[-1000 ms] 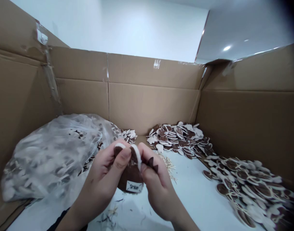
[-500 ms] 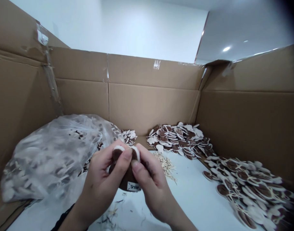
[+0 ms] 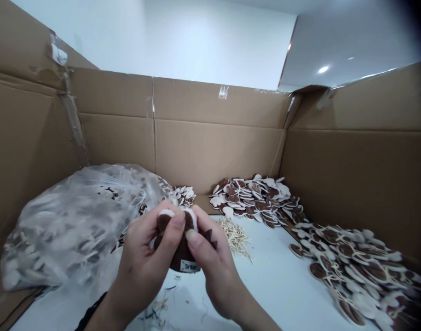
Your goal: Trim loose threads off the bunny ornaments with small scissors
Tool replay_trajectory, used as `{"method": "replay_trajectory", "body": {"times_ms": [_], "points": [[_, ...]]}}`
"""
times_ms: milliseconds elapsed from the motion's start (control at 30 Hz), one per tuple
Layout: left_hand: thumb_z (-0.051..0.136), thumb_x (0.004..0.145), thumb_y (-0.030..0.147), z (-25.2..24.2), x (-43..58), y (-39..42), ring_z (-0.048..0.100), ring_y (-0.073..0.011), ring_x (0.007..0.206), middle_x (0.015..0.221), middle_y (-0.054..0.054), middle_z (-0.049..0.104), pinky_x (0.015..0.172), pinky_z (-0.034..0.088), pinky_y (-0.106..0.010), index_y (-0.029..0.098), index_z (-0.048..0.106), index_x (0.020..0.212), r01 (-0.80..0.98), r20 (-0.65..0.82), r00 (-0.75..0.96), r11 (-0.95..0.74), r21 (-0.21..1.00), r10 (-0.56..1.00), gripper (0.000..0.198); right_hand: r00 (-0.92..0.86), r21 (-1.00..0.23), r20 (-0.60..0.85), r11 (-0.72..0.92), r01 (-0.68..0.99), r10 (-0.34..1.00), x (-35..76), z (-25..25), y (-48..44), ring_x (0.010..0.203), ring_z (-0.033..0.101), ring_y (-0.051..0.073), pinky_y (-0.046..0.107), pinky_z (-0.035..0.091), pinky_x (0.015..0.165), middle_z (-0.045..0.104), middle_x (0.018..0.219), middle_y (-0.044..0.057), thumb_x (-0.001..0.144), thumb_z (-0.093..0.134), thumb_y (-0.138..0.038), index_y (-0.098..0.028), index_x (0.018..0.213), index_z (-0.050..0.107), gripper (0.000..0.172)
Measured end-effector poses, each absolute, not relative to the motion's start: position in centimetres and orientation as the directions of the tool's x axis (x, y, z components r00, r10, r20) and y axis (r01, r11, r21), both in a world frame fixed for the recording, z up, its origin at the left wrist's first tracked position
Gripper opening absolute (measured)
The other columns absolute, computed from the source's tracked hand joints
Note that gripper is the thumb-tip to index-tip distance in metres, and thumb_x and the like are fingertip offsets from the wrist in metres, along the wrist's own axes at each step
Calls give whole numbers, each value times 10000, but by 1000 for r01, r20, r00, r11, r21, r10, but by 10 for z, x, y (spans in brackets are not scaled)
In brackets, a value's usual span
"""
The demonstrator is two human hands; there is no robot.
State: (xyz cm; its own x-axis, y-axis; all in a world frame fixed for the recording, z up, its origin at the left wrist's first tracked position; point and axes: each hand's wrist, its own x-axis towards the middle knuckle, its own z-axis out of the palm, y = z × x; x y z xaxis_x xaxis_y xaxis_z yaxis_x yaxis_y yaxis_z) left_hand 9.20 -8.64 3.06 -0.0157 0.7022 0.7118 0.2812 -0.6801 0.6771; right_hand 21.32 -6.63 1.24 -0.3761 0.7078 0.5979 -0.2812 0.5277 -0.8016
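Note:
Both hands pinch a brown felt piece [image 3: 181, 255] with white edges, held up over the middle of the table. A small white label reading "Smile" shows at its lower edge. My left hand [image 3: 151, 253] grips its left side, thumb pressed on the front near the top. On the other side my right hand [image 3: 215, 266] is closed round it, its thumb close to the left thumb. A dark zigzag-edged bit [image 3: 210, 238] shows by the right fingers; whether it belongs to the piece I cannot tell. The fingers hide the back.
A clear plastic bag [image 3: 79, 225] of brown and white pieces fills the left. Piles of similar pieces lie at the back right [image 3: 255, 200] and right [image 3: 362, 271]. Cream-coloured strings [image 3: 236, 235] lie behind my hands. Scraps [image 3: 158, 310] litter the white table [image 3: 268, 276]. Cardboard walls [image 3: 217, 147] enclose it.
My hands and the felt piece have shifted slightly left. The zigzag-edged bit now shows beside my right fingers. The piles and the bag stay put.

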Motion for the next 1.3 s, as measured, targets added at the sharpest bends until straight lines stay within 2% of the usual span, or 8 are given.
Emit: {"method": "replay_trajectory", "body": {"times_ms": [133, 300, 533, 767, 900, 1000, 1200, 1300], "points": [[479, 946, 237, 30, 94, -88, 359, -74, 428, 557, 63, 459, 398, 330, -184, 206, 529, 678, 277, 714, -1, -685, 673, 701, 275, -359, -810, 587, 530, -252, 726, 212, 8, -67, 617, 341, 146, 252, 335, 554, 353, 666, -26, 920, 452, -348, -229, 719, 371, 248], [482, 941, 233, 30, 98, -90, 358, -62, 425, 570, 70, 461, 443, 365, -180, 202, 509, 671, 253, 704, -13, -679, 689, 710, 273, -367, -802, 595, 494, -336, 715, 214, 7, -68, 607, 345, 137, 242, 324, 545, 371, 666, -30, 866, 426, -203, -226, 725, 366, 155], [480, 921, 186, 34, 98, -90, 356, -74, 427, 546, 71, 459, 398, 319, -184, 212, 528, 663, 275, 738, -46, -701, 658, 674, 264, -389, -795, 606, 515, -320, 694, 213, 12, -69, 601, 332, 135, 256, 311, 549, 363, 650, -38, 924, 493, -330, -228, 735, 386, 240], [487, 932, 197, 30, 97, -89, 370, -56, 422, 572, 73, 479, 444, 372, -173, 199, 519, 674, 286, 740, -12, -706, 648, 673, 259, -378, -768, 632, 481, -424, 676, 214, 8, -68, 594, 323, 123, 237, 296, 528, 349, 658, -44, 866, 395, -119, -226, 739, 358, 170], [463, 946, 132, 28, 95, -87, 384, -44, 442, 572, 85, 447, 440, 362, -137, 202, 506, 702, 305, 796, 10, -760, 574, 605, 257, -377, -744, 664, 522, -416, 646, 214, 10, -66, 608, 311, 127, 252, 280, 536, 351, 666, -41, 864, 471, -204, -222, 751, 384, 144], [445, 947, 91, 27, 93, -86, 388, -40, 450, 580, 91, 450, 412, 336, -120, 209, 504, 728, 308, 821, 25, -785, 537, 571, 255, -385, -749, 661, 531, -397, 644, 213, 12, -66, 586, 300, 120, 252, 267, 523, 342, 645, -49, 912, 508, -278, -221, 745, 381, 218], [453, 948, 105, 26, 94, -84, 364, -34, 438, 595, 95, 449, 399, 323, -118, 211, 506, 736, 336, 827, 43, -787, 517, 561, 242, -359, -711, 701, 559, -427, 617, 213, 10, -67, 575, 295, 112, 234, 268, 513, 333, 646, -53, 885, 427, -145, -223, 743, 351, 179], [450, 949, 103, 25, 94, -84, 374, -40, 453, 595, 90, 449, 409, 327, -126, 212, 509, 738, 350, 834, 31, -787, 507, 551, 245, -365, -708, 705, 575, -410, 608, 214, 11, -66, 587, 291, 118, 243, 267, 515, 323, 656, -47, 848, 440, -170, -221, 740, 354, 147]]}}
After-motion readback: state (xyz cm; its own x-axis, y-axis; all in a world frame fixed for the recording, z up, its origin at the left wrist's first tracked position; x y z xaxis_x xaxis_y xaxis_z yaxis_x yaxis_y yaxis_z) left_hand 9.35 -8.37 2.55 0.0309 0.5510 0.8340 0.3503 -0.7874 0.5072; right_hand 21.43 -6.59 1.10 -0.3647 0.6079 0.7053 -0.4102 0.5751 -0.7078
